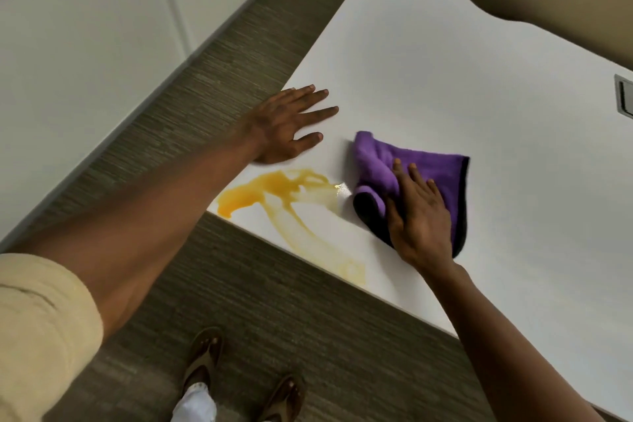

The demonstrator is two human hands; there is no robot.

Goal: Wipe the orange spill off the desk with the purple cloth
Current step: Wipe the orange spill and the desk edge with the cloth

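1. Far left, a rolled cream sleeve (37,329) fills the lower corner, and the bare left forearm runs up from it across the grey-brown floor (281,325) toward the desk.
2. Down at the bottom, two feet in brown sandals (205,358) stand on that floor, just short of the desk's near edge.
3. The left hand (286,127) lies flat on the white desk (462,55), palm down, fingers spread and straight, gripping nothing. It sits by the desk's left edge, just above the spill.
4. The orange spill (270,190) pools thick at the corner of the desk, with paler streaks trailing along the near edge and a wet glint at its right end.
5. Just right of that glint is the purple cloth (404,161), bunched, its dark underside showing along the edges, lying on the desk and beside the spill rather than over its thick part.
6. The right hand (419,219) presses down on the cloth's near side, fingers extended and laid flat over the fabric, not curled round it.
7. Far right, a grey recessed fitting (624,98) sits in the desktop at the frame's edge.
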